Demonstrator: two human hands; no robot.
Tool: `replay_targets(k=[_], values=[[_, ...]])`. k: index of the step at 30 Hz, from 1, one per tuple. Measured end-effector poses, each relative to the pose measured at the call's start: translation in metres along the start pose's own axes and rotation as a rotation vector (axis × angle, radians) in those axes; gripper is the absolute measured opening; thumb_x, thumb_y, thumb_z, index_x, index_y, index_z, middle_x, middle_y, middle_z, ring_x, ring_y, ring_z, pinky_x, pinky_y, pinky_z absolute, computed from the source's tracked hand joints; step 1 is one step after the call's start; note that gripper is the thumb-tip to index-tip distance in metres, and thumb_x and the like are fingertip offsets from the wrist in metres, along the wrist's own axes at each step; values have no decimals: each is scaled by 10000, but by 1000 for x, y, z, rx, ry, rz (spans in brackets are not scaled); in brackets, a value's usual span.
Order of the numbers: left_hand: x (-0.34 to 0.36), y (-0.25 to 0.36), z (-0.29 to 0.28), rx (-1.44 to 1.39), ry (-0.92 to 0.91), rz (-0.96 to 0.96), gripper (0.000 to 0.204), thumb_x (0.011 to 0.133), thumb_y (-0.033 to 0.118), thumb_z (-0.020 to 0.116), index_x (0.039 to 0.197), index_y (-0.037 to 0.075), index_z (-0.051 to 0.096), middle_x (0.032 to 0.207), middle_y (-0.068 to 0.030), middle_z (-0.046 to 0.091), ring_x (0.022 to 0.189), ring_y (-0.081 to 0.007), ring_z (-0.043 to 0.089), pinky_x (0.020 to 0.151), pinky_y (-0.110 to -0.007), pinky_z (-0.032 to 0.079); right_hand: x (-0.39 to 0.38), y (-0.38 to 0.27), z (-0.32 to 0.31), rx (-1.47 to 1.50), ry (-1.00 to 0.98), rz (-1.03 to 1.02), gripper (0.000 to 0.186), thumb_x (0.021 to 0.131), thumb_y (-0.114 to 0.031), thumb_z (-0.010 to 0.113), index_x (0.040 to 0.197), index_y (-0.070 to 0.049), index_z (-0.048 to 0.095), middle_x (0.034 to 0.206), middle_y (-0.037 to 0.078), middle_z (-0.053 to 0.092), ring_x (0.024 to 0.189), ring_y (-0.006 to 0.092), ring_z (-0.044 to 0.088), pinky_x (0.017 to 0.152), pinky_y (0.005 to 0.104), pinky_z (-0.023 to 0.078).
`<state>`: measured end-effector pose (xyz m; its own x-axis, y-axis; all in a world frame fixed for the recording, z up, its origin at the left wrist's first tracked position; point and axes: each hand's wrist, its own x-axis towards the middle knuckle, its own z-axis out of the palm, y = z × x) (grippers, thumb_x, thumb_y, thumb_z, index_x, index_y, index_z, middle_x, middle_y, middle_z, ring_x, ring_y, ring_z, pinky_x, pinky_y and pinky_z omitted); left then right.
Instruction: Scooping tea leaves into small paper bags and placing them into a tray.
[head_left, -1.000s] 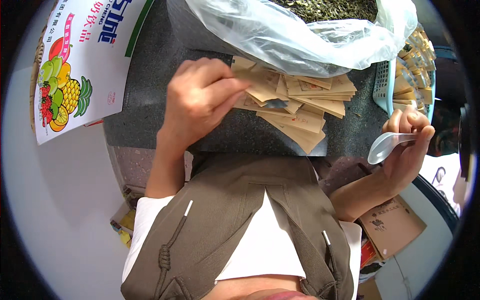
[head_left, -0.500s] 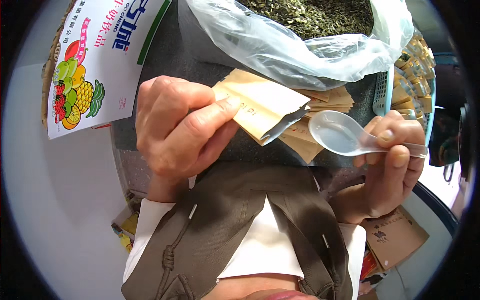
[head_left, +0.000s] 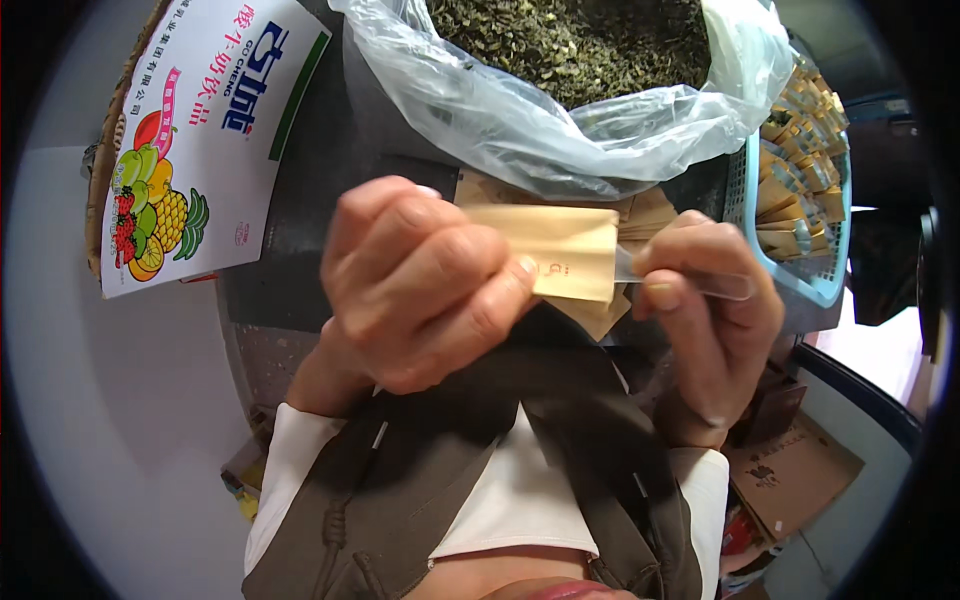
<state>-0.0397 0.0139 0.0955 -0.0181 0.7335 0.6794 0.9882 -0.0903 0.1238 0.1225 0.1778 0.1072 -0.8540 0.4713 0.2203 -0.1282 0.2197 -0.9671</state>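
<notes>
My left hand (head_left: 425, 285) is closed on a small kraft paper packet (head_left: 560, 230), held level above a loose pile of similar packets (head_left: 645, 210) on the dark counter (head_left: 380, 140). My right hand (head_left: 705, 310) pinches the handle of a translucent plastic spoon (head_left: 715, 284); the spoon's bowl end is hidden inside the packet's right, open end. Behind both hands lies a large clear plastic bag (head_left: 590, 150) of loose dried leaves (head_left: 560, 45), like tea.
A light blue plastic basket (head_left: 820, 275) full of paper packets stands at the right. A white carton panel (head_left: 240, 200) with printed fruit lies at the left. Below, past the counter's front edge, flat brown cardboard (head_left: 795, 480) sits at lower right beside a white wall.
My left hand has lifted a packet from the pile. My right hand has moved left with the spoon, whose bowl has gone from view into the packet's open end.
</notes>
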Motion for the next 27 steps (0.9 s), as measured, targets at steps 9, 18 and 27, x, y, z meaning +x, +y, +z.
replay_targets(k=[9, 18, 27], values=[[15, -13, 19, -367, 29, -122, 772, 705, 466, 846, 1259, 18, 548, 1092, -176, 656, 914, -332, 673, 790, -408, 545, 12, 7, -6, -64, -88, -396, 157, 833, 20, 668, 987, 18, 644, 835, 138, 631, 660, 204, 571, 592, 295, 458], [37, -22, 24, -387, 43, -133, 684, 662, 368, 881, 1173, 12, 598, 994, -129, 663, 849, -284, 659, 741, -369, 522, 24, 2, -12, 256, 14, 23, 157, 1005, -135, 577, 1043, 13, 612, 874, 44, 627, 719, 70, 554, 648, 205, 458], [50, -32, 33, -549, -12, -216, 512, 669, 177, 825, 1106, 29, 605, 986, -121, 632, 890, -249, 621, 784, -335, 498, 43, 2, -25, 234, 22, 116, 182, 1018, -186, 540, 1016, -16, 606, 849, 46, 610, 667, 84, 534, 585, 218, 430]])
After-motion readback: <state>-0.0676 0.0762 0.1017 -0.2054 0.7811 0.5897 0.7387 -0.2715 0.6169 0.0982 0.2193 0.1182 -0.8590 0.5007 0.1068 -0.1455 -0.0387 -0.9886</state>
